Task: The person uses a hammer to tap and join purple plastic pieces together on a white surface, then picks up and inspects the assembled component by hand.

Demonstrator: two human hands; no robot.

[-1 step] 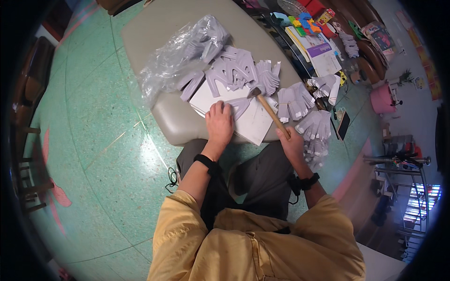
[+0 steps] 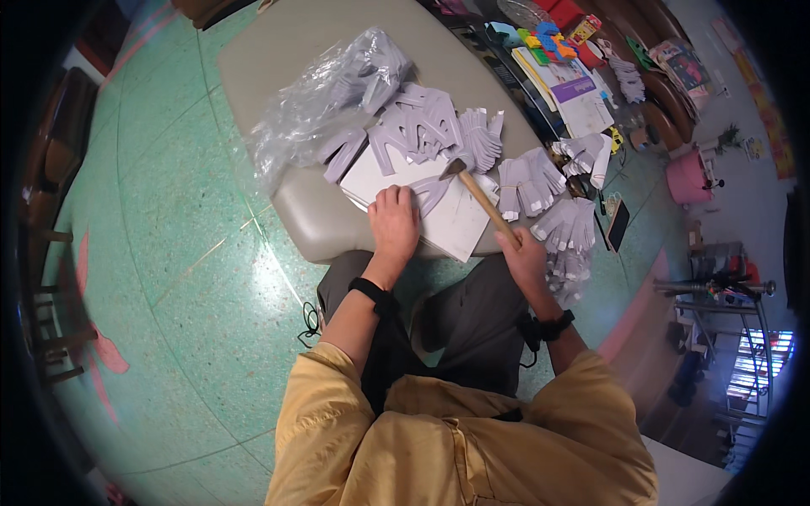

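Note:
My right hand (image 2: 525, 260) is wrapped round the wooden handle of a hammer (image 2: 483, 202). The hammer's dark metal head is over the far right end of a curved lilac strip (image 2: 432, 194); whether they touch I cannot tell. That strip lies on a white board (image 2: 460, 223), and the curled fingers of my left hand (image 2: 394, 226) hold its near end down, hiding part of it. Just beyond, a heap of V-shaped lilac pieces (image 2: 415, 126) overlaps the board's far edge. To their right is a fanned lilac bundle (image 2: 481, 139).
A beige padded bench (image 2: 299, 207) supports the board and a crumpled clear plastic bag (image 2: 308, 118) with lilac pieces inside. More lilac bundles (image 2: 530, 183) lie at its right edge. Books (image 2: 582, 105) and toy blocks (image 2: 553, 42) are at the far right, a pink bin (image 2: 690, 179) beyond.
The hammer head has shifted slightly left, toward the lilac strip. My left hand stays in nearly the same place.

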